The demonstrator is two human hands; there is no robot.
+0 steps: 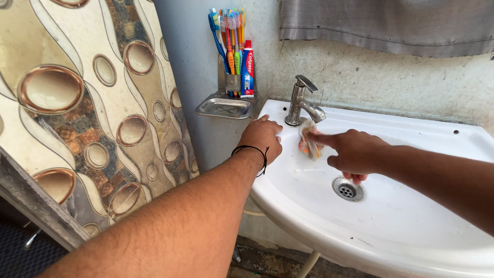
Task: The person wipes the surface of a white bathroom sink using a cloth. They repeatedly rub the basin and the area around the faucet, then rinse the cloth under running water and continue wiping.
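Just under the chrome tap spout, against the back wall of the white ceramic basin, I see a small orange scrub pad. My right hand presses it there, forefinger extended tapward. My left hand lies flat, empty, on the rim beside it.

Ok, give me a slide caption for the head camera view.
Right hand presses an orange scrubbing pad below the steel tap; left hand rests on the white ceramic sink's rim.
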